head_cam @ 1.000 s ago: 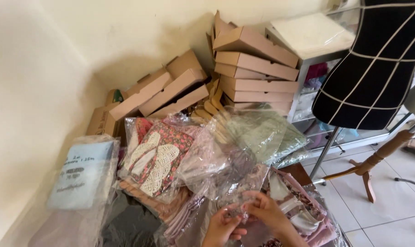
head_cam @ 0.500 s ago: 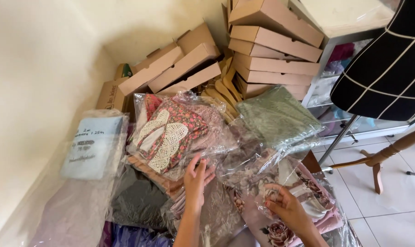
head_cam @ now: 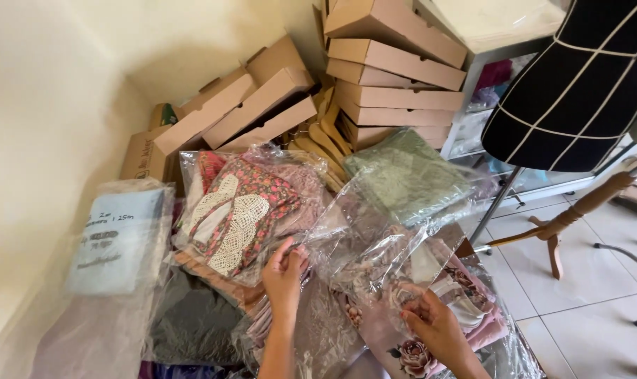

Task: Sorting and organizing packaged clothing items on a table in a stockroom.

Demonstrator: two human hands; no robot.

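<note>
Both forearms reach forward; the left hand [head_cam: 283, 274] pinches with curled fingers, while the right hand [head_cam: 438, 326] grips lower, knuckles up.

A red floral garment [head_cam: 245, 210] with cream lace, sage-green fabric [head_cam: 406, 175], brown boxes [head_cam: 396, 60].

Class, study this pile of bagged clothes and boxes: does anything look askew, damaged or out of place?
Yes. The flat cardboard boxes by the wall lean at a slant, unlike the level stack beside them. The bagged garments lie in a loose, overlapping heap; the left hand and right hand hold a crumpled clear bag. Nothing looks torn or spilled.
</note>
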